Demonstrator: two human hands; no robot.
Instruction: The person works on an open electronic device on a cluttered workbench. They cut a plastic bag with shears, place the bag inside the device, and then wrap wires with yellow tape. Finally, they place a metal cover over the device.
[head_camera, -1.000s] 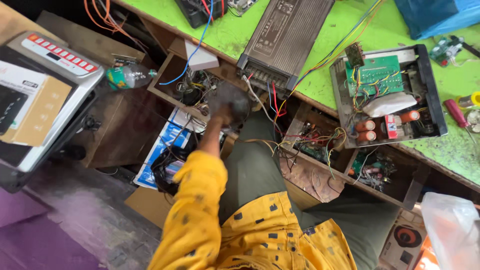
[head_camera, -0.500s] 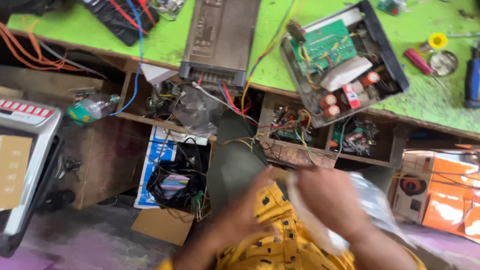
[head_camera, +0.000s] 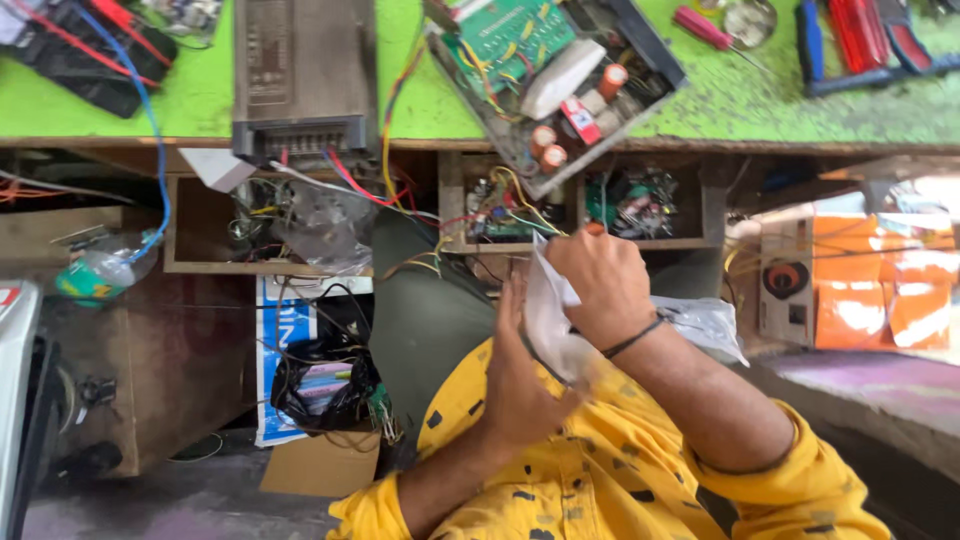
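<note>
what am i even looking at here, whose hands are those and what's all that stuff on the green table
There is no machine here. A person wears a camera on the head, so this single picture looks down over their own chest, yellow sleeves and two bare hands.

The left hand and the right hand together hold a clear plastic bag close to the body. What is inside it cannot be told.

Above them is a green workbench. On it lie a grey metal box with wires coming out, an opened device with a green circuit board and orange-topped cylinders, a red-handled screwdriver, and more tools at the right edge.

Under the bench, open wooden compartments hold tangled wires and small parts.
</note>
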